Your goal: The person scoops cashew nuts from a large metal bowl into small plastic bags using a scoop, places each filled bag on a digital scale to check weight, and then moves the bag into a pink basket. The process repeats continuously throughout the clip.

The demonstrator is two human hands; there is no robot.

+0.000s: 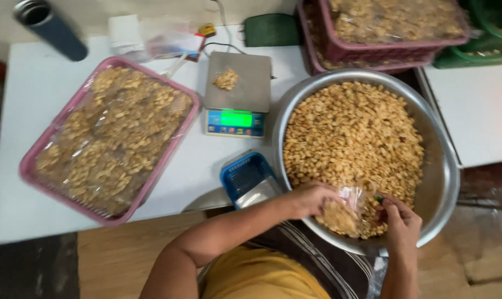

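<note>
We hold a half-filled clear bag (344, 210) between left hand (312, 198) and right hand (399, 221) over the still-heaped steel basin (444, 177)

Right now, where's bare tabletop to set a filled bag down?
Bare patches: the white table left of the pink tray, and the strip between tray, scale and blue basket. The second white table, right of the metal bowl, is open too. Crowded: the back edge. Both hands, left hand and right hand, hold a clear bag over the bowl.
</note>
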